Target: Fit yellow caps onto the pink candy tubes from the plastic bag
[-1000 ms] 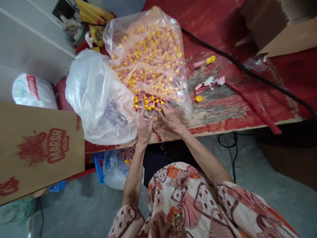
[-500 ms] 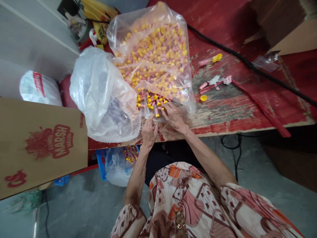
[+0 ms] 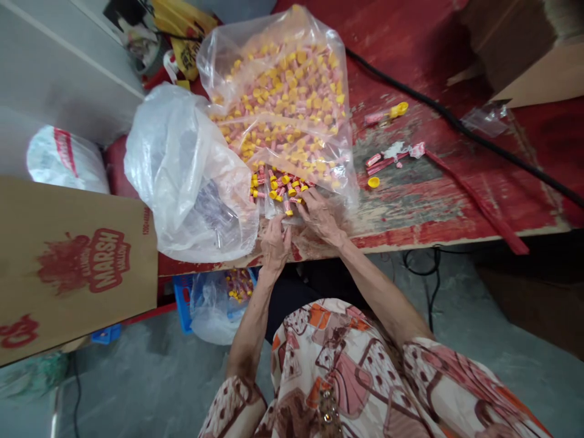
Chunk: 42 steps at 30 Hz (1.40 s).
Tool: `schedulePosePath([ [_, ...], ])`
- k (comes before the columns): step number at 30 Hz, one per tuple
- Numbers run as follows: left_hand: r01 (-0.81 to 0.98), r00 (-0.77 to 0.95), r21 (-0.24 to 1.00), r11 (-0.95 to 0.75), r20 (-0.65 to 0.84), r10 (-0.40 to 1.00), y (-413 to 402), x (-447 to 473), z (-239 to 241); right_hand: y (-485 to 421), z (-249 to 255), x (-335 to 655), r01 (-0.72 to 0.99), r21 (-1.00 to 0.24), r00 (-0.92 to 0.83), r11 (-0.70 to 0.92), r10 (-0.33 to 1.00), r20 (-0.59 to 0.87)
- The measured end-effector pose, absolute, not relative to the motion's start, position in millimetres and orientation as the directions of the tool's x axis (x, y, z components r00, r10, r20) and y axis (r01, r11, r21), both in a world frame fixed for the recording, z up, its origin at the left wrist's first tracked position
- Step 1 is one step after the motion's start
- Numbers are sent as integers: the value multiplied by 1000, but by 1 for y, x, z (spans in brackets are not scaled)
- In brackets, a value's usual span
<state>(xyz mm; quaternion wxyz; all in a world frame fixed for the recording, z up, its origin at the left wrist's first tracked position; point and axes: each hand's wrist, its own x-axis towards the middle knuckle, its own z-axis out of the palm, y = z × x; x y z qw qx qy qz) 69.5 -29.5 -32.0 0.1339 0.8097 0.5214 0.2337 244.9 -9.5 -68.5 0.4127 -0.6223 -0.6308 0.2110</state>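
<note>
A large clear plastic bag [image 3: 292,131] full of small pink-labelled tubes with yellow caps lies on the table. Several of these tubes [image 3: 283,182] spill from its mouth toward me. My left hand [image 3: 276,243] is closed at the near side of the spill, its fingertips on a piece of clear plastic film [image 3: 270,208] that looks like a small bag. One tube with a yellow end [image 3: 288,210] points toward me between my hands. My right hand [image 3: 322,216] has its fingers bent onto the tubes at the spill's right side, pinching at a yellow cap; the fingertips are partly hidden.
A whitish plastic bag [image 3: 191,182] with clear packaging inside stands left, beside a printed carton [image 3: 77,267]. Below the table edge is a blue basket [image 3: 183,304]. A black cable [image 3: 424,97], a red strip [image 3: 479,201] and a loose yellow cap [image 3: 373,182] lie right.
The view has shifted slightly. Both hands stay at nearly the same place by the spilled tubes, with only slight finger movement.
</note>
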Motion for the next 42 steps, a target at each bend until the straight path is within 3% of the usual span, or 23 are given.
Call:
schedulePosePath([
  [42, 774, 321, 429, -466, 369, 872, -27, 74, -38, -9, -74, 244, 572, -806, 137, 152, 951, 276],
])
